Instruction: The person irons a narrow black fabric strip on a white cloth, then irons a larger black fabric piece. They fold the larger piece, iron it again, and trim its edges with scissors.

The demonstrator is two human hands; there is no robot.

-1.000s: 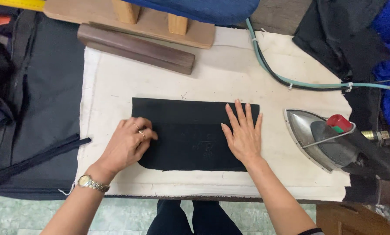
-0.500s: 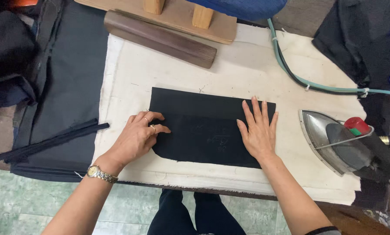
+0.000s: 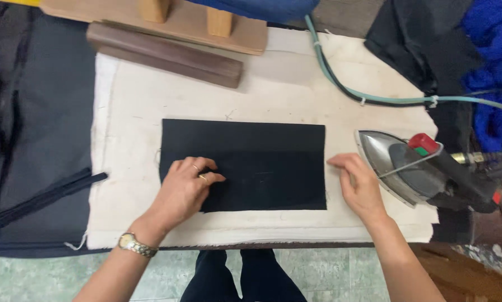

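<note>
Head view: the right hand (image 3: pixel 360 187) has slid off the black cloth (image 3: pixel 251 162) since half a second ago — then it lay flat on the cloth's right part with fingers spread; now it sits just past the right edge, fingers drawn together and curled, tips touching the edge, near the iron (image 3: pixel 416 168). The left hand (image 3: pixel 186 187) has stayed on the cloth's lower left part, fingers bent and bunched, pressing down. So the smoothing looks done on the right side, and the cloth lies flat.

The cloth is a matte black rectangle with its lower left corner rounded off — it lies in the middle of the cream pad (image 3: pixel 128 112), whose edges are frayed. The iron has a shiny metal sole and dark body; a green hose (image 3: pixel 385 100) curves behind it. A brown wooden block (image 3: pixel 167 56) lies at the pad's far edge.
</note>
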